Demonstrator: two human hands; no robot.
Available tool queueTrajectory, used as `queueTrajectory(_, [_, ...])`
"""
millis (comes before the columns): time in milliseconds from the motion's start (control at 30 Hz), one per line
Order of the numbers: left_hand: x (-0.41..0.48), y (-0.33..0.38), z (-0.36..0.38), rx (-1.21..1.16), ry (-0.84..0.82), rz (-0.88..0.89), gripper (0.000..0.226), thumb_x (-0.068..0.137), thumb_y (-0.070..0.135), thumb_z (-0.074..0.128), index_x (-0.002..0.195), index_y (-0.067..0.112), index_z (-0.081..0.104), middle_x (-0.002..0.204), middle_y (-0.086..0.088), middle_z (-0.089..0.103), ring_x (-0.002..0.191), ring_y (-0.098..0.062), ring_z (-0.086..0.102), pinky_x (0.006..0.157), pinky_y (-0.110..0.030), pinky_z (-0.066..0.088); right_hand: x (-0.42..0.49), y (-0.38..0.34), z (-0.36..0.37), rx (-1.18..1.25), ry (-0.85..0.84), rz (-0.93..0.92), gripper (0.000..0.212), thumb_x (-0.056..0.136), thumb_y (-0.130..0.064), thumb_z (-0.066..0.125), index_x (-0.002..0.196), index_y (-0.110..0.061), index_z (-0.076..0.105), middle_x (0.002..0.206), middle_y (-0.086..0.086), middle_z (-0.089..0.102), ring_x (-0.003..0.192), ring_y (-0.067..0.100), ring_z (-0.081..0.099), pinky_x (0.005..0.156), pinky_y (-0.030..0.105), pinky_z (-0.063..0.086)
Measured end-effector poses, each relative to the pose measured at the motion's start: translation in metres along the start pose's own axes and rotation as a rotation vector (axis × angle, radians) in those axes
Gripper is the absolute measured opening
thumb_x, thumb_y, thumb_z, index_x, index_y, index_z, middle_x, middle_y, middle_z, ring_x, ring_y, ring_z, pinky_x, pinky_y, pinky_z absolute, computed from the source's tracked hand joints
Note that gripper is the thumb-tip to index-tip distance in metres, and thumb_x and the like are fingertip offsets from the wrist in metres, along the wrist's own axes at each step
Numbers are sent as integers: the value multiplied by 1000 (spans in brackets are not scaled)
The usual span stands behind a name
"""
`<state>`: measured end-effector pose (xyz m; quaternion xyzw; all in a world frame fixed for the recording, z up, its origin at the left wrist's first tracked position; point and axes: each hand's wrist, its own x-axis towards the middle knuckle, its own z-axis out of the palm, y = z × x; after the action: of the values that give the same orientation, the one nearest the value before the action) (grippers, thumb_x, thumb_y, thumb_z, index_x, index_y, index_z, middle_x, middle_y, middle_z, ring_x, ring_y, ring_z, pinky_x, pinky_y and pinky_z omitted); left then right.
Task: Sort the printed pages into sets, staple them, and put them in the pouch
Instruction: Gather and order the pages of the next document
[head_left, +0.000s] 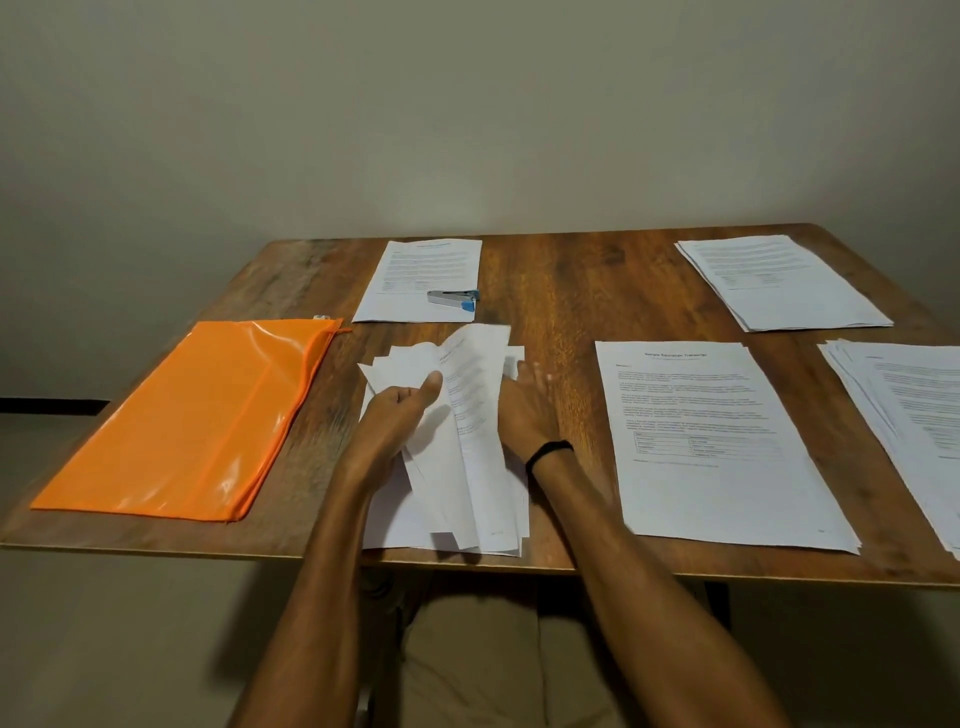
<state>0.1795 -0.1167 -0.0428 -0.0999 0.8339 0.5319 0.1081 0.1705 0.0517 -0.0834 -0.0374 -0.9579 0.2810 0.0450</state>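
Note:
A loose, fanned stack of printed pages (467, 488) lies at the table's front middle. My left hand (400, 415) grips several lifted sheets from this stack, thumb on top. My right hand (524, 405), a black band at its wrist, rests on the stack's right side; its fingers are blurred and partly hidden by the raised page. An orange zip pouch (182, 421) lies flat at the left. A small silver and blue stapler (453, 300) sits on a single page set (415, 270) at the back middle.
Three more page sets lie to the right: one in front (711, 441), one at the back right (779, 280), one cut off by the right edge (914, 415). The wooden table (561, 291) stands against a plain wall. My lap shows below the front edge.

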Motion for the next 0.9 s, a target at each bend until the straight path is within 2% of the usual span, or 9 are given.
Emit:
queueTrajectory(100, [-2,6,-2,-97,-35,10,76,87,78,43,133,19,57,121,6,49,108,-19,49,92,-36,41,-13,-23,1,271,24,-150,49,100,-25,56,147,-30,44,144,14,48,131,33,47,107,40,42])
queueTrajectory(200, [-2,0,-5,-356,-105,61,65,83,78,54,128,30,60,124,4,67,108,-16,66,99,-39,49,-29,-47,-5,642,-134,-207,58,101,-31,57,154,-34,32,152,4,46,134,19,48,108,34,43])
queueTrajectory(267, [-1,-4,-5,-353,-103,68,45,91,62,59,118,26,64,122,-4,69,108,-16,65,92,-37,52,-36,-55,-11,809,-221,-193,54,103,-43,49,153,-31,35,151,-2,46,131,11,48,108,31,43])
queueTrajectory(367, [1,-11,-4,-274,0,113,70,79,67,68,111,5,61,94,-14,67,77,-20,62,59,-18,51,-31,-48,-15,965,-240,-77,35,105,-41,46,132,-22,57,131,2,64,119,15,63,101,30,52])
queueTrajectory(467, [7,-17,-4,-143,20,71,58,90,49,68,115,-2,59,92,-22,66,73,-32,62,60,-29,54,-17,-28,-8,487,18,43,34,101,-27,55,132,-12,58,130,9,65,120,27,60,99,37,52])
queueTrajectory(533, [10,-19,-3,-70,31,61,38,99,39,58,117,5,58,79,-6,63,65,-20,59,48,-22,46,-16,-14,-2,43,131,151,43,98,-38,59,131,-11,56,135,11,58,123,30,51,104,38,45])
queueTrajectory(600, [11,-20,-1,-65,47,64,28,103,39,52,116,15,55,81,2,59,68,-13,57,49,-19,43,-20,-8,1,-121,141,234,53,96,-48,58,130,-8,55,139,16,50,129,32,40,111,39,32])
queueTrajectory(733, [7,-16,-1,-185,59,-13,26,100,40,57,113,18,52,94,-1,64,81,-17,63,62,-27,50,-22,-12,3,-61,174,206,47,95,-44,61,129,-13,54,140,16,46,130,31,39,112,38,32])
queueTrajectory(900, [7,-12,3,-179,110,-101,50,81,59,72,80,11,60,70,-4,59,52,-9,58,44,-18,41,-17,-21,-6,437,84,102,48,93,-22,68,134,-18,44,137,8,53,127,29,51,103,39,48])
